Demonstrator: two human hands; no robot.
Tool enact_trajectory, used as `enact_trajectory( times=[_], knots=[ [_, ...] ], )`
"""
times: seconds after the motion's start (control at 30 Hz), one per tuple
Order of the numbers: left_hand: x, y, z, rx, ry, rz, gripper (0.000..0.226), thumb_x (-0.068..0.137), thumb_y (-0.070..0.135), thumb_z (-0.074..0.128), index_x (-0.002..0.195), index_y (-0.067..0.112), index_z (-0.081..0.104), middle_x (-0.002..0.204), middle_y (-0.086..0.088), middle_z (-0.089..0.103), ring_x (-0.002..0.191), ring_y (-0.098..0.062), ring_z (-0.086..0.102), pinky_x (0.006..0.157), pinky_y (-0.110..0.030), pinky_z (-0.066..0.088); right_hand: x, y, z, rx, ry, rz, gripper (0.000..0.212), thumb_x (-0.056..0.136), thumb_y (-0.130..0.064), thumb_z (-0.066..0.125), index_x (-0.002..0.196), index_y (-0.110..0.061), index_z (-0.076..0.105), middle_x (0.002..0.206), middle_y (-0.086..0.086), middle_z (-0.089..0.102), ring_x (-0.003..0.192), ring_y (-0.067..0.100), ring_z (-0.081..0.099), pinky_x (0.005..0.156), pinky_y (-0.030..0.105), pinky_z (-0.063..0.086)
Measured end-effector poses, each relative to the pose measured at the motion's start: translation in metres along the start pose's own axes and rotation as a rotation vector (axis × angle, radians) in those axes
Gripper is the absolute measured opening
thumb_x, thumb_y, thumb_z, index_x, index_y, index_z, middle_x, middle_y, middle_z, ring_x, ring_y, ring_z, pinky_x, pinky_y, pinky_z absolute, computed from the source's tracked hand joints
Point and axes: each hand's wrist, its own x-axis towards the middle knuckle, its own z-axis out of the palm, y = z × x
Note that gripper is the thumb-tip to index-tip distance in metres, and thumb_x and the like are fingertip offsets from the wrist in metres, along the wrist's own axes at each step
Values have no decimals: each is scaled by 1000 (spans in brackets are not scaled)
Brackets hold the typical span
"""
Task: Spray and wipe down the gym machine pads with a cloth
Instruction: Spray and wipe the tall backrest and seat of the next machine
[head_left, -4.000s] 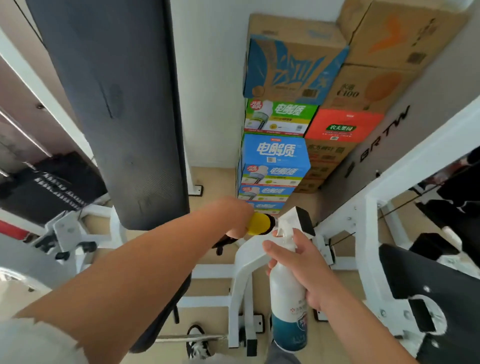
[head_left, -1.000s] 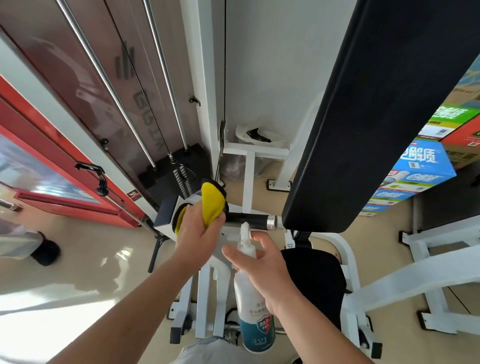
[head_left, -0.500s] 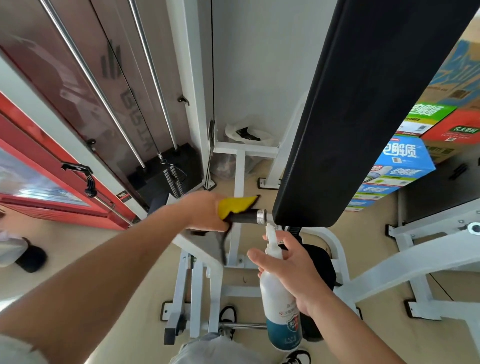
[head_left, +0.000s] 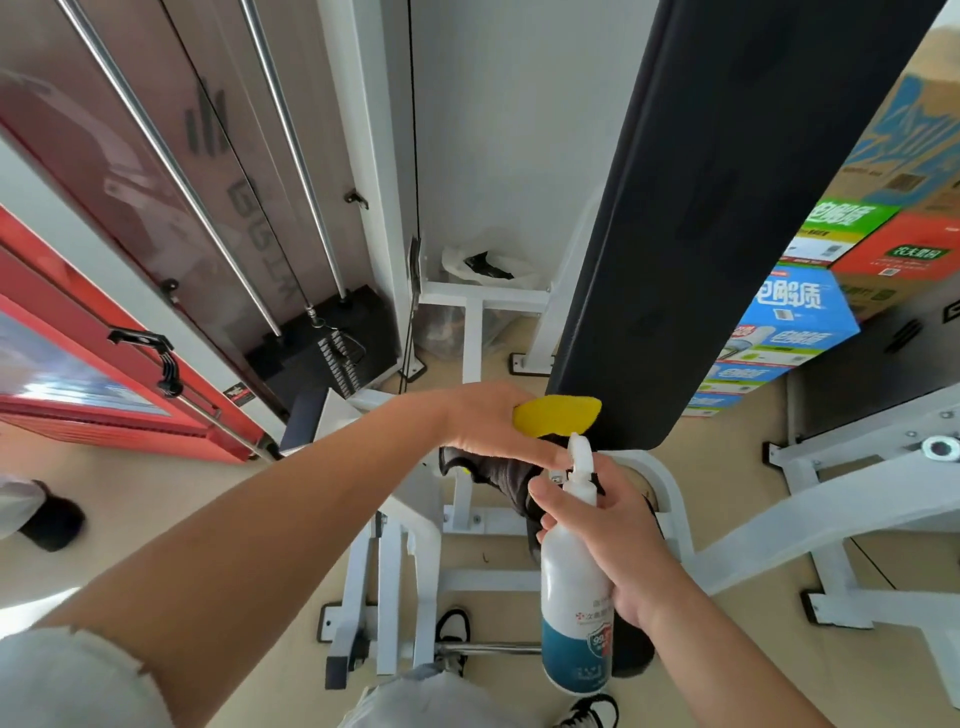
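Wiping step in hand. Left hand (head_left: 493, 426) grips yellow cloth (head_left: 556, 414), which touches lower edge of tall black back pad (head_left: 701, 208). Right hand (head_left: 618, 540) wraps spray bottle (head_left: 574, 582) just below, nozzle near cloth. Next move likely: spray, then drag cloth up pad face with firm pressure.

Cardboard boxes are stacked at the right: a blue box (head_left: 789, 322) low down, a green box (head_left: 836, 223) and a red box (head_left: 904, 249) above it, and a brown box (head_left: 904, 145) on top. At the left, two steel rods (head_left: 171, 156) slant down over a dark panel (head_left: 218, 171) to a weight stack (head_left: 343, 358). Further left is a red door (head_left: 78, 322) with a black handle (head_left: 166, 364). A thin cable (head_left: 414, 156) runs down beside the white wall (head_left: 509, 130). A plastic bag (head_left: 467, 265) sits behind a white frame (head_left: 483, 296). A shoe (head_left: 452, 631) rests on the beige floor (head_left: 208, 488).
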Motion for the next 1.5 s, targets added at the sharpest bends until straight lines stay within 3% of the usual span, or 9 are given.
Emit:
enact_trajectory(
  times=[0.17, 0.33, 0.43, 0.53, 0.67, 0.87, 1.0, 1.17, 1.5],
  knots=[
    [-37, -48, 11, 141, 331, -118, 62, 91, 84, 22, 86, 32, 55, 75, 2, 64, 77, -21, 65, 71, -32, 48, 3, -5, -3, -28, -30, -34, 60, 61, -61, 96, 113, -46, 70, 90, 9, 81, 84, 31, 80, 95, 66, 64],
    [-27, -81, -21, -91, 140, -572, 101, 89, 89, 14, 152, 17, 47, 155, -10, 47, 143, -32, 43, 121, -50, 25, -3, -9, -7, -22, -31, -53, 57, 61, -65, 93, 110, -52, 68, 91, 3, 81, 90, 33, 81, 95, 66, 64],
    [-19, -86, -24, -126, 113, -665, 103, 84, 94, 19, 144, 19, 56, 153, -10, 50, 141, -32, 45, 119, -50, 25, -7, -10, -10, -27, -21, -64, 62, 63, -65, 92, 117, -50, 65, 90, -1, 82, 91, 31, 81, 96, 65, 63],
    [-24, -72, -11, -83, 229, -603, 89, 97, 80, 16, 134, 14, 60, 135, -12, 59, 128, -33, 54, 108, -46, 35, -8, -10, -12, -22, -30, -64, 65, 63, -64, 92, 120, -46, 66, 89, 1, 82, 89, 30, 81, 98, 65, 63],
    [-44, -49, 39, 77, 841, -291, 78, 98, 74, 8, 71, 18, 55, 69, -1, 57, 71, -25, 58, 69, -37, 43, -5, -10, -13, -5, -25, -48, 66, 63, -62, 93, 120, -44, 67, 88, 2, 82, 87, 29, 80, 99, 64, 62],
    [-33, -42, 126, 340, 982, -17, 61, 100, 42, 46, 155, 15, 42, 157, -10, 42, 149, -37, 34, 123, -64, 17, 6, -11, -11, -8, -37, -45, 60, 65, -57, 93, 118, -40, 69, 88, 7, 81, 84, 31, 79, 91, 64, 66],
    [-36, -79, 64, 629, 761, 202, 65, 94, 43, 60, 155, 32, 39, 129, -1, 62, 109, -24, 63, 91, -47, 53, 15, -16, -18, -15, -77, -49, 58, 69, -56, 93, 118, -40, 68, 91, 10, 80, 88, 34, 79, 90, 62, 65],
    [-27, -59, 15, 497, 313, -311, 29, 80, 51, 71, 106, 37, 68, 91, 10, 72, 89, -15, 69, 83, -40, 60, 28, -24, -40, -38, -135, -56, 55, 69, -56, 93, 116, -42, 68, 91, 8, 81, 89, 33, 79, 89, 57, 65],
    [48, 104, 95, 165, 679, -197, 26, 76, 36, 62, 99, 32, 50, 75, 9, 61, 68, -14, 61, 62, -32, 54, 50, -53, -131, -45, -257, -92, 46, 71, -41, 91, 112, -31, 73, 100, 15, 82, 88, 40, 80, 79, 55, 67]
  ],
)
